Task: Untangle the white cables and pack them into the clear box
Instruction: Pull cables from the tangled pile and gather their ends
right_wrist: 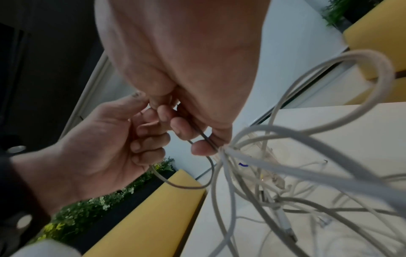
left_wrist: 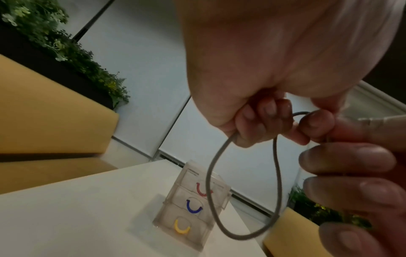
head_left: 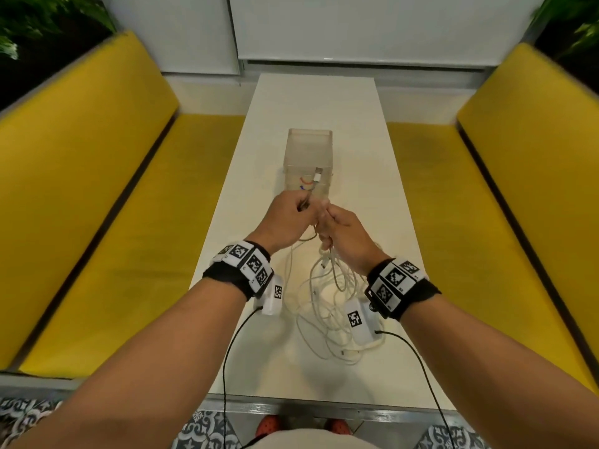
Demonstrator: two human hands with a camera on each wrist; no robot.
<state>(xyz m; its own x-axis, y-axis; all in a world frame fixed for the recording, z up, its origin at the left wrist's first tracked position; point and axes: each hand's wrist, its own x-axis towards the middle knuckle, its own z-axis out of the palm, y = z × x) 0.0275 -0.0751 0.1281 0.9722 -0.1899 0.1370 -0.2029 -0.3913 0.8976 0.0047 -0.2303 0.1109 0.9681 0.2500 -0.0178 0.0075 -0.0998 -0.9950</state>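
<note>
My two hands meet above the white table [head_left: 317, 102], just in front of the clear box [head_left: 308, 147]. The left hand [head_left: 303, 205] pinches one thin white cable whose USB plug [head_left: 318, 174] sticks up in front of the box. In the left wrist view its curled fingers [left_wrist: 263, 121] hold a hanging loop of that cable [left_wrist: 279, 187]. My right hand [head_left: 327, 218] grips a bunch of white cables [right_wrist: 285, 167] in its curled fingers [right_wrist: 186, 132]. The rest of the tangle [head_left: 327, 306] trails down onto the table between my wrists.
The box [left_wrist: 193, 200] stands upright and shows red, blue and yellow curved handles on its front. Yellow benches [head_left: 97, 189] [head_left: 502, 189] run along both sides of the narrow table. Plants [head_left: 39, 24] sit behind the benches. The table's near edge lies below my forearms.
</note>
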